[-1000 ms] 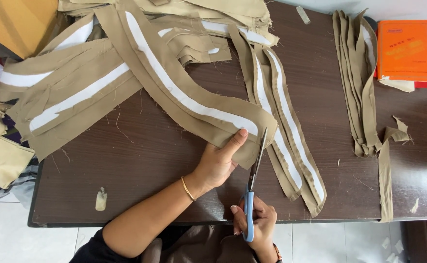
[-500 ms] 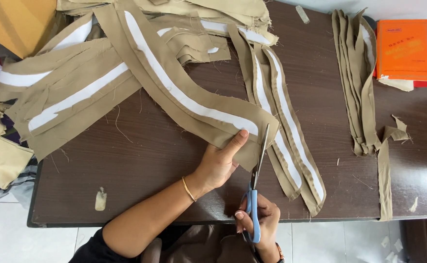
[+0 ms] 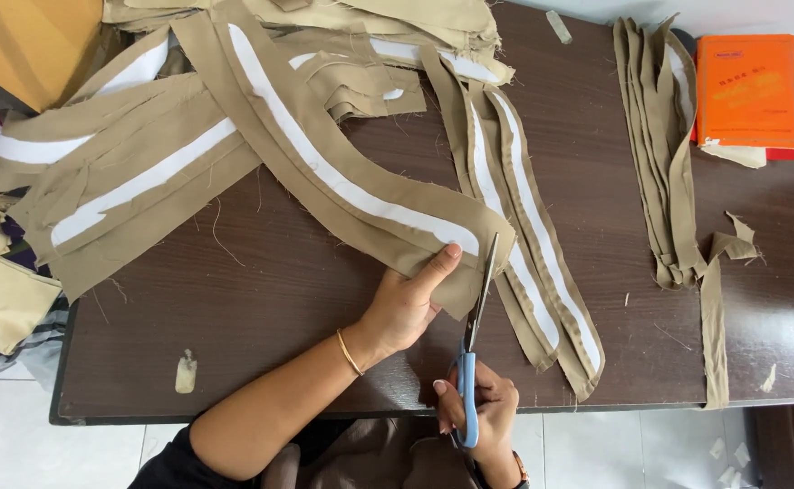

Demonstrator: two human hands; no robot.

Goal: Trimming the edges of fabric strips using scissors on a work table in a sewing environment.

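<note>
My left hand [image 3: 406, 303] presses flat on the near end of a long tan fabric strip [image 3: 342, 172] with a white band down its middle, thumb lying along the strip's edge. My right hand [image 3: 478, 407] grips blue-handled scissors [image 3: 472, 349]. Their blades point away from me and meet the strip's end just right of my left thumb. The strip curves up and left across the dark wooden table [image 3: 261, 299].
More tan-and-white strips [image 3: 528, 217] lie to the right of the scissors. A stack of narrow tan strips [image 3: 659, 145] sits far right beside an orange booklet [image 3: 748, 91]. Piled fabric [image 3: 98, 181] covers the far left. Scraps [image 3: 184, 371] dot the table.
The scissors have moved slightly forward along the end of the strip, and my right hand has shifted a little. My left hand stays pressed on the fabric.
</note>
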